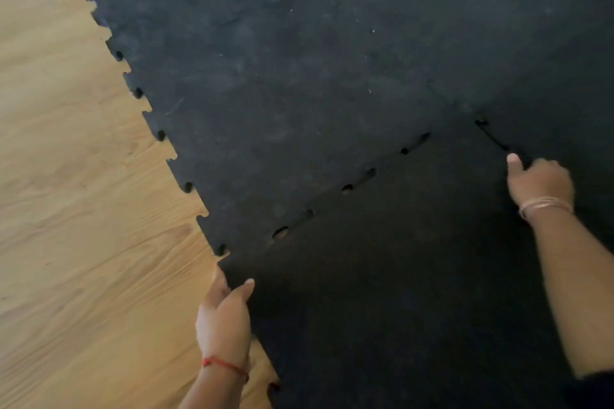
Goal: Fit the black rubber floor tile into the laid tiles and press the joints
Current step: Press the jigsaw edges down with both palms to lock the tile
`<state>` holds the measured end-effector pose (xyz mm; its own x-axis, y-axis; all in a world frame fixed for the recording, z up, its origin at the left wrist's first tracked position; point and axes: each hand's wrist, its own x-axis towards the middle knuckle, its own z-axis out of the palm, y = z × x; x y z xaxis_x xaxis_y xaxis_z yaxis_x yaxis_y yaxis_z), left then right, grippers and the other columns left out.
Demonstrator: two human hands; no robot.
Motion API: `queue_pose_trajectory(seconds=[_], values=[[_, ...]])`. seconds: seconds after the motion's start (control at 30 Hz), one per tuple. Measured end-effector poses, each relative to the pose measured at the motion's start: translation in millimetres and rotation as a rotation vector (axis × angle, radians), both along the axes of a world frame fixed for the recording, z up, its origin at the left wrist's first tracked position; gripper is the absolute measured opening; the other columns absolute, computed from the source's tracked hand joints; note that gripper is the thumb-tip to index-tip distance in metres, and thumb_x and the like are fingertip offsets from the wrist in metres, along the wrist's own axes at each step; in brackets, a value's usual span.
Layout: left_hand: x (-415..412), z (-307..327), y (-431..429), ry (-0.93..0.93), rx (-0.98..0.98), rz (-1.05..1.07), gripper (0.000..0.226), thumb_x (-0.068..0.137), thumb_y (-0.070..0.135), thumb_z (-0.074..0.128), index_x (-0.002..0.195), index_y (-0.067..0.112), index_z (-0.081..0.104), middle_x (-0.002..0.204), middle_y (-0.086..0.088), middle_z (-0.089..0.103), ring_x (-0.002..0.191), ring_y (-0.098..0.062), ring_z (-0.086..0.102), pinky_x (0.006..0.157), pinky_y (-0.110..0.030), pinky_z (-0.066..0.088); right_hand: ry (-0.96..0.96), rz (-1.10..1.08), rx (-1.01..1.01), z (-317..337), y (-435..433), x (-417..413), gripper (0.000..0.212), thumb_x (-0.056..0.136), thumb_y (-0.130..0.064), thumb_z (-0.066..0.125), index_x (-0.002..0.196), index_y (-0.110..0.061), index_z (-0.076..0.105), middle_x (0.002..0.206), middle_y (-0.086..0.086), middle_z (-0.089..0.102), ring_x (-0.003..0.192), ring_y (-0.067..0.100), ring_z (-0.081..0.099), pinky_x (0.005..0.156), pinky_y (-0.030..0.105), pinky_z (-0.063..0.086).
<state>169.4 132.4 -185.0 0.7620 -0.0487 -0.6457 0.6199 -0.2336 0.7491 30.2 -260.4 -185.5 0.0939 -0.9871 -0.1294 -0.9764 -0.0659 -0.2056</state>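
Two hands work the black rubber tile (415, 276) in the head view. Left hand (224, 319) pinches its corner beside the wood floor (83, 209); right hand (540, 181) curls over the far edge, against the laid tiles (299, 60). Joints ahead gape. Likely heavy, floppy, grippy: hold edges.

Left hand (223, 315) grips black tile (398, 276) corner; right hand (540, 181) on far edge; joint gaps open.
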Motion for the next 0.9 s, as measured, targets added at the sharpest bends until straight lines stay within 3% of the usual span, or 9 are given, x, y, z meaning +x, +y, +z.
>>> queue_pose_trajectory(seconds=[0.17, 0.3, 0.37, 0.43, 0.6, 0.7, 0.77, 0.83, 0.9], values=[[-3, -5, 4, 0.04, 0.035, -0.035, 0.059, 0.084, 0.012, 0.057, 0.139, 0.026, 0.038, 0.138, -0.012, 0.051, 0.125, -0.041, 0.046, 0.105, -0.061, 0.032, -0.019, -0.053, -0.034, 4, 11, 9, 0.072, 0.09, -0.05, 0.046, 0.119, 0.016, 0.048, 0.125, 0.034, 0.047, 0.118, 0.046, 0.044, 0.097, 0.045, 0.038], [-2, -6, 2, 0.048, 0.006, -0.031, 0.061, 0.086, 0.012, 0.057, 0.14, 0.025, 0.034, 0.142, -0.008, 0.046, 0.123, -0.031, 0.048, 0.094, -0.042, 0.044, -0.039, -0.027, 0.037, 17, 10, 4, 0.077, 0.085, -0.054, 0.053, 0.128, 0.009, 0.046, 0.135, 0.029, 0.041, 0.125, 0.04, 0.039, 0.101, 0.042, 0.035], [-4, -7, 1, 0.077, -0.006, -0.04, 0.066, 0.084, 0.011, 0.058, 0.142, 0.027, 0.03, 0.145, -0.012, 0.042, 0.129, -0.037, 0.042, 0.104, -0.051, 0.037, -0.053, -0.005, 0.091, 23, 6, 2, 0.077, 0.084, -0.053, 0.056, 0.132, 0.006, 0.045, 0.138, 0.026, 0.042, 0.128, 0.039, 0.038, 0.103, 0.042, 0.035], [-5, -5, -1, 0.078, 0.006, -0.058, 0.069, 0.083, 0.011, 0.059, 0.143, 0.027, 0.028, 0.145, -0.017, 0.041, 0.132, -0.043, 0.037, 0.11, -0.059, 0.025, -0.116, -0.024, 0.158, 29, 4, 0, 0.077, 0.082, -0.05, 0.061, 0.134, 0.003, 0.042, 0.141, 0.023, 0.042, 0.131, 0.038, 0.037, 0.104, 0.044, 0.035], [-5, 2, -4, 0.072, 0.017, -0.061, 0.07, 0.083, 0.007, 0.058, 0.144, 0.025, 0.027, 0.144, -0.014, 0.041, 0.13, -0.037, 0.04, 0.109, -0.055, 0.031, -0.327, -0.118, 0.19, 43, 8, -3, 0.071, 0.078, -0.032, 0.072, 0.133, -0.004, 0.038, 0.14, 0.019, 0.043, 0.128, 0.037, 0.042, 0.1, 0.045, 0.038], [-1, 7, -6, 0.091, 0.022, -0.078, 0.071, 0.084, 0.008, 0.057, 0.145, 0.024, 0.023, 0.146, -0.02, 0.038, 0.133, -0.043, 0.035, 0.112, -0.057, 0.022, -0.472, -0.186, 0.068, 50, 2, -13, 0.066, 0.071, -0.024, 0.079, 0.125, -0.006, 0.045, 0.137, 0.018, 0.047, 0.125, 0.034, 0.046, 0.097, 0.04, 0.041], [3, 12, -19, 0.033, 0.02, -0.116, 0.075, 0.085, 0.005, 0.056, 0.147, 0.021, 0.018, 0.15, -0.018, 0.031, 0.137, -0.039, 0.029, 0.114, -0.049, 0.022, -0.52, -0.25, -0.008, 52, -2, -21, 0.064, 0.07, -0.022, 0.08, 0.123, -0.008, 0.047, 0.136, 0.017, 0.048, 0.126, 0.033, 0.046, 0.097, 0.041, 0.042], [4, 18, -36, 0.004, 0.058, -0.192, 0.073, 0.087, 0.005, 0.054, 0.147, 0.019, 0.015, 0.154, -0.014, 0.024, 0.14, -0.031, 0.024, 0.11, -0.04, 0.026, -0.448, -0.276, 0.028, 50, -3, -26, 0.063, 0.075, -0.021, 0.076, 0.128, -0.008, 0.044, 0.139, 0.017, 0.045, 0.128, 0.034, 0.043, 0.099, 0.043, 0.04], [2, 21, -46, 0.036, 0.116, -0.248, 0.072, 0.088, 0.008, 0.054, 0.147, 0.018, 0.014, 0.154, -0.014, 0.021, 0.139, -0.033, 0.023, 0.106, -0.044, 0.032, -0.331, -0.236, 0.119, 46, 0, -28, 0.065, 0.08, -0.02, 0.071, 0.135, -0.005, 0.04, 0.142, 0.019, 0.042, 0.131, 0.035, 0.04, 0.102, 0.042, 0.037]])
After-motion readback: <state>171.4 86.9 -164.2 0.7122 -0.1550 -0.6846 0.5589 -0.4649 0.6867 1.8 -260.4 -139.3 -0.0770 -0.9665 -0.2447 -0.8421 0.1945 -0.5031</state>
